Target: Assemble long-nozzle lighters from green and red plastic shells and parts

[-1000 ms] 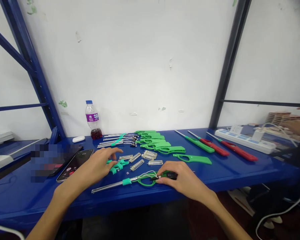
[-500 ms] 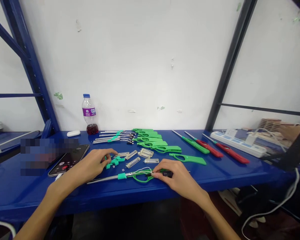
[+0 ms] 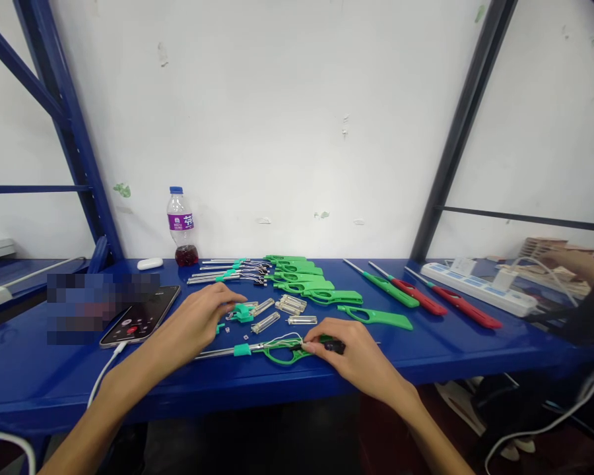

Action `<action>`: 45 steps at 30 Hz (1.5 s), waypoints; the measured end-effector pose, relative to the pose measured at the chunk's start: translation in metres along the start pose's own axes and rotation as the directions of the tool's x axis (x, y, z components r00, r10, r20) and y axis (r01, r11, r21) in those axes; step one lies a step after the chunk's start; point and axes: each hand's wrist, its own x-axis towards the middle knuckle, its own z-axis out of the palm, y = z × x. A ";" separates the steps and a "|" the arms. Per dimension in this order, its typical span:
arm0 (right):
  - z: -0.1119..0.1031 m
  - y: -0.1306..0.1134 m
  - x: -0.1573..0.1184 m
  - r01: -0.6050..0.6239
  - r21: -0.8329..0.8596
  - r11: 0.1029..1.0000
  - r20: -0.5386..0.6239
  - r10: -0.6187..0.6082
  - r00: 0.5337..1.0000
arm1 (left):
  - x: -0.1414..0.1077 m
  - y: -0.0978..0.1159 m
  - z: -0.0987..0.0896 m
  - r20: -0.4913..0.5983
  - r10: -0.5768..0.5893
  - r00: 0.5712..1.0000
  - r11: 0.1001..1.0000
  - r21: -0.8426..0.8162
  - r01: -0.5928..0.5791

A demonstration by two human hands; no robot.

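Note:
My left hand (image 3: 208, 315) is over the small teal parts (image 3: 243, 313), its thumb and fingers bent near them; whether it grips one is unclear. My right hand (image 3: 344, 343) is closed around a dark-handled tool (image 3: 333, 346), with its fingertips at the rear of an open green lighter shell (image 3: 283, 356). A metal rod with a teal collar (image 3: 242, 349) extends left from that shell, and a thin white wire (image 3: 291, 335) runs along it. Clear fuel tanks (image 3: 265, 322) lie between my hands, just behind the shell.
Several green shells (image 3: 301, 287) and metal rods with wires (image 3: 222, 272) lie farther back. Finished-looking lighters (image 3: 468, 309) and a power strip (image 3: 480, 287) are at the right. A phone (image 3: 141, 318), white case (image 3: 150, 264) and bottle (image 3: 181, 227) stand or lie left. A person's hand shows far right.
My left hand has moved slightly right and up over the teal parts, which have shifted and look more bunched. My right hand stays at the green shell. The view has shifted slightly.

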 end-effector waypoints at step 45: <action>0.003 0.002 0.000 0.006 -0.052 0.999 -0.004 -0.007 1.000 | 0.007 0.029 0.010 0.288 -0.462 0.838 -0.029 -0.950 0.311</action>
